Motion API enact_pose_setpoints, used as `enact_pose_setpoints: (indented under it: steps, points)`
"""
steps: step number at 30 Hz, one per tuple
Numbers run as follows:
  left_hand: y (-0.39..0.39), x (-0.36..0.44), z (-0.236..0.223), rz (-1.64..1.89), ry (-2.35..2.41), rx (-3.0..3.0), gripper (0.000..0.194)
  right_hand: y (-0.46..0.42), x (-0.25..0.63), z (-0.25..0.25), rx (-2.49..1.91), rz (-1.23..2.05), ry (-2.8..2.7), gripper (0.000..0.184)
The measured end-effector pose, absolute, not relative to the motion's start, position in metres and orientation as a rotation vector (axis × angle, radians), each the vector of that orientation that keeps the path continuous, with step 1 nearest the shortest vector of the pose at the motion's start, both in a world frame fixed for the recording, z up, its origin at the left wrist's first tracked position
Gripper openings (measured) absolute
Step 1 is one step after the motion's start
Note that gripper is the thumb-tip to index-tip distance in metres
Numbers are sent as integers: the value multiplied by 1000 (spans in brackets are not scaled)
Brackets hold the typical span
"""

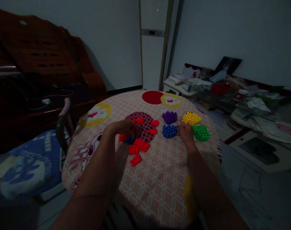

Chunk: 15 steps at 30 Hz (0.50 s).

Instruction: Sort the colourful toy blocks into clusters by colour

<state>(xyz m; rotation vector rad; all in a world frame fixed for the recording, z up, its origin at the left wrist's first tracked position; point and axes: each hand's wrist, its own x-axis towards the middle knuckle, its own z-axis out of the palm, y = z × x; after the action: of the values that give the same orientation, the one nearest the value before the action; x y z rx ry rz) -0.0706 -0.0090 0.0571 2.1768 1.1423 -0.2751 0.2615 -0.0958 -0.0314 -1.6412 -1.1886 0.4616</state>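
Observation:
Small plastic pegs lie sorted by colour on a round table with a patterned cloth. Loose red pegs are scattered at the centre. My left hand hovers over them, fingers curled down, with a blue peg just under it; what it grips is hidden. My right hand rests between the blue pile and the green pile, fingers bent and touching the blue pile's edge. A purple pile and a yellow pile sit behind.
A dark wooden sofa stands at the left, with a chair with a blue cushion beside the table. A low glass table piled with papers and clutter fills the right. A white standing unit is at the back wall.

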Motion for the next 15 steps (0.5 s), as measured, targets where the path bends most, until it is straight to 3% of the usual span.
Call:
enact_pose_setpoints:
  steps: [9, 15]
  points:
    - [-15, -40, 63, 217, 1060, 2400, 36, -96, 260, -28, -1640, 460, -1188, 42]
    - [-30, 9, 48, 515, 695, 2291, 31, -95, 262, -31, -1641, 460, -1190, 42]
